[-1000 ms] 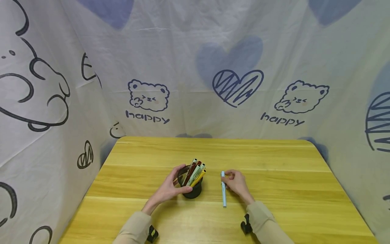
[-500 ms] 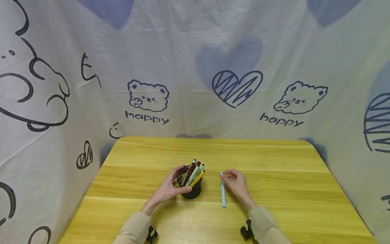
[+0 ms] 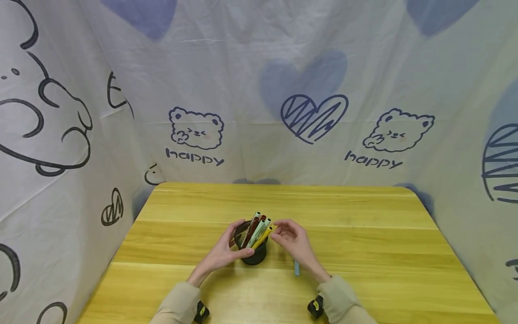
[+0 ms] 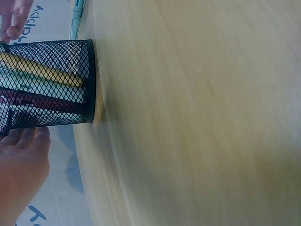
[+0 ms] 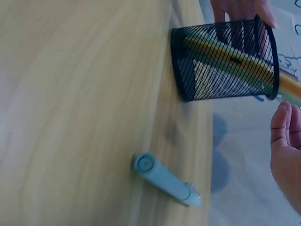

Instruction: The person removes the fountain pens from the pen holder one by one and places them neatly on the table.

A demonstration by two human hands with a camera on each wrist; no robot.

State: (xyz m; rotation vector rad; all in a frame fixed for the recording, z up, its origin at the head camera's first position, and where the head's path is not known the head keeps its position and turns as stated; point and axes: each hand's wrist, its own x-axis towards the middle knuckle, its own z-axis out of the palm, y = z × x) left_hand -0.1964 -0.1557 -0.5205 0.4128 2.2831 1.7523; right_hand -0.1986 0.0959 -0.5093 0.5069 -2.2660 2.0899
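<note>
Change since a second ago: the right hand [image 3: 292,240] has left the pale blue capped marker pen [image 3: 297,268] lying on the yellow wood-grain table top [image 3: 364,234] and now hovers just right of the black wire-mesh pen cup [image 3: 252,249], fingers loosely spread and holding nothing, fingertips near the yellow pen [image 3: 264,236] that leans out of the cup; the blue pen remains flat on the table to the right of the cup, now mostly hidden under the right wrist in the head view and plainly free in the right wrist view [image 5: 165,180]. The left hand [image 3: 223,250] is unchanged, curled round the left side of the cup and holding it upright, thumb at the near wall, fingers at the far rim. Writing: the white printed cloth backdrop [image 3: 251,90] behind the cup reads "happy" twice, once under each of two outlined bear figures; partial lettering shows in the wrist views but cannot be read. Count: one mesh cup; one blue pen outside it; about five pens inside it, among them yellow, dark red and pale green, the exact number uncertain as they overlap; two hands; two beige sleeves [image 3: 178,303]; one scribbled heart outline on the cloth between the bears.
</note>
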